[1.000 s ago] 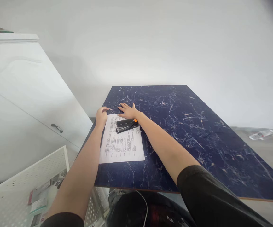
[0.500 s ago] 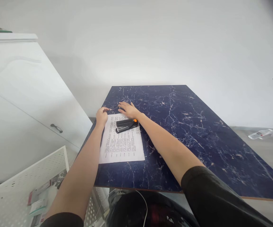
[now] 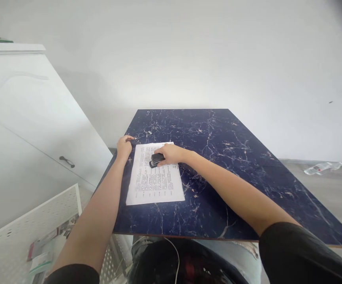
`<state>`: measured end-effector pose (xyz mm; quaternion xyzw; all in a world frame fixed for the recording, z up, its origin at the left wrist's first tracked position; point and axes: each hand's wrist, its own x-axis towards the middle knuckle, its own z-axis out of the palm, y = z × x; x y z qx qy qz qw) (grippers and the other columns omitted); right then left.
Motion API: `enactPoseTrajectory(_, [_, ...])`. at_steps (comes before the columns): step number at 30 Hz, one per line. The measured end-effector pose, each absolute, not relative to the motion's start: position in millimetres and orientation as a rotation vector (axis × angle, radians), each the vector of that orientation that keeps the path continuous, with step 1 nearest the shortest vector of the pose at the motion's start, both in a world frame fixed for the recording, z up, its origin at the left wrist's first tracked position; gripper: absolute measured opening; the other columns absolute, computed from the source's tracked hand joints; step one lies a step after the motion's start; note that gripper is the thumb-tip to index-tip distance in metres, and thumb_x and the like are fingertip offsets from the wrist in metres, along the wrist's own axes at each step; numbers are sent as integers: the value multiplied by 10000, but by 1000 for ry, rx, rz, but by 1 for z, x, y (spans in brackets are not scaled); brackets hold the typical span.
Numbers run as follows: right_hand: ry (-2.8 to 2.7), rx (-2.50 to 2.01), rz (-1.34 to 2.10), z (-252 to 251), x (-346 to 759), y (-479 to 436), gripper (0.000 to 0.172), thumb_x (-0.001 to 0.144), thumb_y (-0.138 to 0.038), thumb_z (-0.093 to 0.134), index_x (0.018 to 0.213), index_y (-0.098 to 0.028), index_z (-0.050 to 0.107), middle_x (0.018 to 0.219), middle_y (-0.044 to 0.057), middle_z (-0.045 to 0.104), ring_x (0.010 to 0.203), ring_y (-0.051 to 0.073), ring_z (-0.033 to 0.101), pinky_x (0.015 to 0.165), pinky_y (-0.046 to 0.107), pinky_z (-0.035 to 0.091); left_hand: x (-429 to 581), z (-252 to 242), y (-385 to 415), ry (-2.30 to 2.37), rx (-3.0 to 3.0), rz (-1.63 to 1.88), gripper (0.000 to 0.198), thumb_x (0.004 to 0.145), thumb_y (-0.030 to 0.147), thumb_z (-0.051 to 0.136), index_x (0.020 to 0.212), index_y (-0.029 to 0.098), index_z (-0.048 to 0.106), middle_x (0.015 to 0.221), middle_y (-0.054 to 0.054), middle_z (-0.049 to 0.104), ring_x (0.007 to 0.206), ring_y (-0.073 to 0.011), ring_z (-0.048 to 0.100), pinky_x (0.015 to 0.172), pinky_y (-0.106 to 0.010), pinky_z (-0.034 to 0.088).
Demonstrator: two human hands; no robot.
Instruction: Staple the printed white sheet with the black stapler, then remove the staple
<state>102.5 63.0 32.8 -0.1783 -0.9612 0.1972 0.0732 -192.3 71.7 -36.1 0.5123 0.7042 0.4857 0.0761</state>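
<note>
My right hand [image 3: 172, 153] is closed around a black stapler [image 3: 158, 157], with its front end sticking out to the left between thumb and fingers. The stapler is over the upper part of a printed white sheet of paper [image 3: 156, 189], which lies flat on the dark blue marbled table [image 3: 212, 189]. I cannot tell whether there is one sheet or a stack. Just left of the paper's far left corner, my left hand [image 3: 124, 146] rests at the table's left side, fingers loosely stretched to the right and nothing visible in them.
A small pale bit [image 3: 149, 132] is on the table beyond the paper. On the left stand a white cabinet [image 3: 40, 130] and a white perforated basket [image 3: 14, 240] with packages inside. A clear plastic bottle [image 3: 317, 169] lies on the floor at right. A white wall is behind.
My right hand has come back from beyond the paper's far edge and taken hold of the stapler. My left hand stays near the paper's far left corner.
</note>
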Motion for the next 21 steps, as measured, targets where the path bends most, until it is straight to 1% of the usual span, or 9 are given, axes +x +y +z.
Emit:
enactPoseTrajectory(3, [-2858,-647,614,34,149,64,232,805,-387,795,950,-216,733,843,38,737,751,197,632,655,309,384,-192,-36,73,2131,1553,1432,363,735,80,455,871,213,764,1015,-63,784,1050,-258,699,985,-384,504])
enactPoseTrajectory(5, [-2826,-740,646,34,183,63,267,804,-396,791,1009,-230,748,879,41,747,777,205,646,684,319,411,-191,-36,73,2140,1550,1419,359,739,83,455,869,213,763,1016,-65,781,1054,-263,696,995,-394,501])
enactPoseTrajectory(10, [-2695,-934,690,34,236,57,471,783,-427,802,1213,-251,722,1057,67,761,881,235,684,763,354,481,-181,-22,66,2147,1586,1451,349,745,54,443,864,194,740,1016,-84,752,1034,-253,687,1026,-398,493])
enactPoseTrajectory(13, [-2647,-865,747,39,243,56,614,742,-475,833,1296,-260,679,1183,79,739,1014,264,682,868,389,503,-158,-8,57,2172,1562,1571,329,772,55,439,873,194,719,1037,-89,723,1032,-243,675,1039,-400,489])
enactPoseTrajectory(14, [-2593,-850,759,41,245,56,605,761,-497,816,1300,-262,674,1228,84,724,1061,270,670,899,402,501,-145,-3,54,2126,1544,1625,316,780,63,445,881,198,712,1037,-83,720,1032,-237,674,1044,-395,487])
enactPoseTrajectory(15, [-2504,-867,760,43,248,56,540,805,-515,772,1272,-257,685,1239,89,718,1075,269,663,905,409,500,-128,1,50,2042,1520,1686,301,788,76,453,891,203,706,1042,-74,720,1038,-230,674,1051,-390,486])
enactPoseTrajectory(17, [-2228,-1001,744,45,258,55,364,925,-519,624,1122,-230,722,1126,91,736,963,243,667,829,393,505,-87,6,40,1709,1409,1763,257,815,125,471,919,204,692,1059,-70,729,1039,-221,688,1013,-379,515])
enactPoseTrajectory(19, [-1942,-1173,805,43,272,51,353,978,-501,528,941,-208,720,904,70,726,728,189,622,681,348,479,-43,6,29,1331,1220,1728,229,893,237,474,984,209,682,1152,-83,731,1094,-231,694,976,-390,541])
enactPoseTrajectory(21, [-1763,-1274,1019,37,285,44,343,950,-510,578,874,-204,713,737,42,671,557,146,520,555,316,412,-5,3,19,1072,1083,1576,276,956,369,479,1007,209,697,1207,-105,729,1189,-252,675,1021,-418,524])
